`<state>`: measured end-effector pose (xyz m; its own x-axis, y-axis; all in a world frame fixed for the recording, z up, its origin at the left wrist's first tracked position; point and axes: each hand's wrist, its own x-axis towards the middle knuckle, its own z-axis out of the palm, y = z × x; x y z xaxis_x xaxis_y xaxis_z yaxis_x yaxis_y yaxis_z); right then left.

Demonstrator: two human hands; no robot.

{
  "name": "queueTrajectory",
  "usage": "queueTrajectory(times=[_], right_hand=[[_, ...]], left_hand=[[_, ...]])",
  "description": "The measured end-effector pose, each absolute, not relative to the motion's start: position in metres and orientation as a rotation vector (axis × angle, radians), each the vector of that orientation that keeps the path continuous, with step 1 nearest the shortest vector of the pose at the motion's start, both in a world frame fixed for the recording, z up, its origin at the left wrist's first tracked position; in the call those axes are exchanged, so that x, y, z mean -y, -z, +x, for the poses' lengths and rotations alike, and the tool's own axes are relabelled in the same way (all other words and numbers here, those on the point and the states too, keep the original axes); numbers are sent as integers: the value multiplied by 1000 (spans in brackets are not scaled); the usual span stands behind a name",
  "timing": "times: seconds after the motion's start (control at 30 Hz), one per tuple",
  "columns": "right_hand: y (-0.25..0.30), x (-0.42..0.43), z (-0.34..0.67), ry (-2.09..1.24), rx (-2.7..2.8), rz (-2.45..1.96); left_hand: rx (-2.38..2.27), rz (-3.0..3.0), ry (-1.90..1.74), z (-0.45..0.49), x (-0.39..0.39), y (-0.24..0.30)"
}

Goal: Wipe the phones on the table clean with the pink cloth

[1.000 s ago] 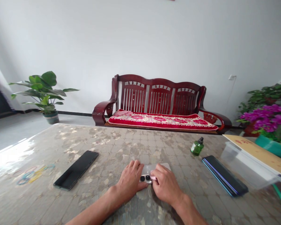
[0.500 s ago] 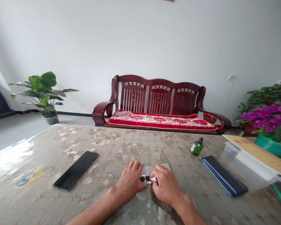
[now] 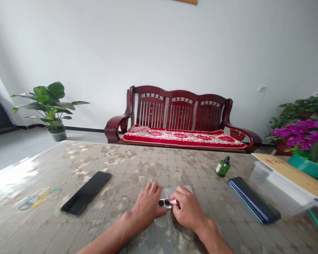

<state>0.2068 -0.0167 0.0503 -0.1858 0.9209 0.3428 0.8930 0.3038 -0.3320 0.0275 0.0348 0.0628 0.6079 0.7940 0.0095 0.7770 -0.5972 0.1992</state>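
Note:
A pale, silvery phone [image 3: 164, 193] lies back up on the table in front of me, two round black camera lenses showing at its near edge. My left hand [image 3: 147, 201] grips its left side, thumb along the near edge and fingers across the top. Between the closed fingers of my right hand [image 3: 187, 208] is a small pink piece [image 3: 175, 202], mostly hidden, whose kind I cannot make out. That hand rests over the phone's right part, with the pink piece beside the lenses.
A black phone [image 3: 86, 193] and coloured rubber bands [image 3: 38, 198] lie to the left. On the right are a green bottle [image 3: 223, 167], stacked phones [image 3: 254, 200] and a clear plastic box [image 3: 278, 192] under a tan board [image 3: 294, 173]. A wooden bench [image 3: 180, 109] stands beyond the table.
Both hands keep almost the same place on the phone, the right one shifting very slightly. The whole view has tilted up a little.

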Motion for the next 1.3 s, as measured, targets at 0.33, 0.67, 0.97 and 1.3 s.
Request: queueTrajectory(times=[0.33, 0.67, 0.97, 1.3], right_hand=[[-48, 16, 202, 47, 1995, -1663], [-44, 13, 209, 48, 1964, -1723], [-49, 18, 200, -52, 2091, -1593], [-45, 13, 208, 60, 1931, -1680]], left_hand=[[-1299, 2636, -162, 26, -37, -62], [-1302, 2601, -130, 27, -39, -64], [-1370, 2524, -159, 31, -51, -60], [-1436, 2440, -245, 32, -49, -66]])
